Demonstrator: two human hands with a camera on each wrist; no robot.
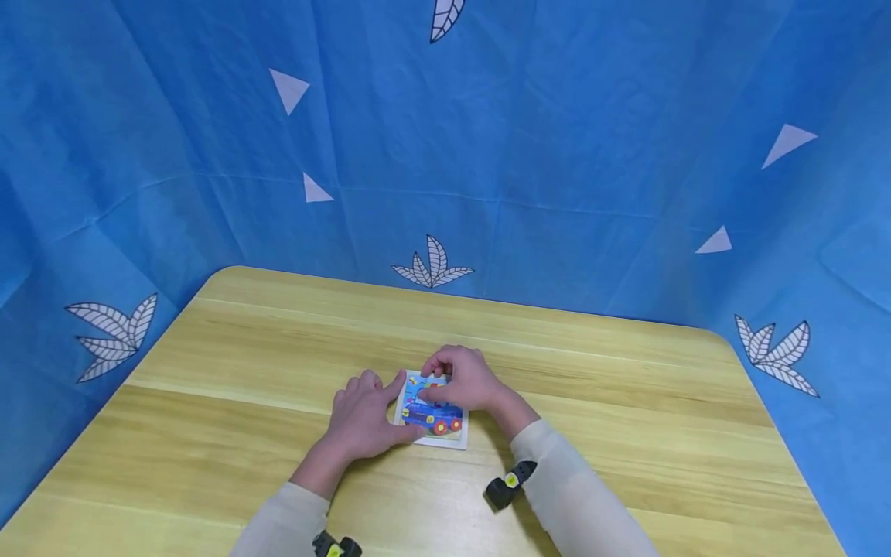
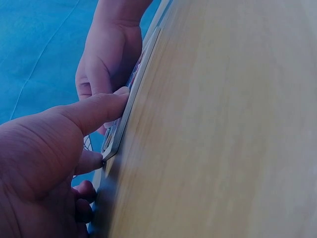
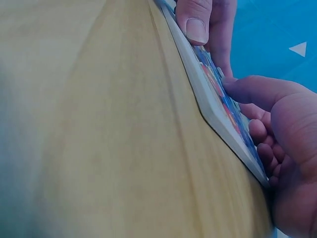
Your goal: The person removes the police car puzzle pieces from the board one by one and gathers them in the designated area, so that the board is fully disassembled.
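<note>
A small puzzle board with a pale border and a blue, red and yellow picture lies flat on the table. My left hand grips its left side, thumb over the near edge and index finger along the left edge; the left wrist view shows that thumb on the rim. Above the picture, my right hand has its thumb and index finger bent together, pinching a small thin puzzle piece at the board's surface. The right fingers hide the board's upper right part and most of that piece.
The wooden table extends around the board on all sides. Behind it and at its sides hangs a blue cloth printed with leaves and triangles. A black wrist camera sits below the right forearm, close to the tabletop.
</note>
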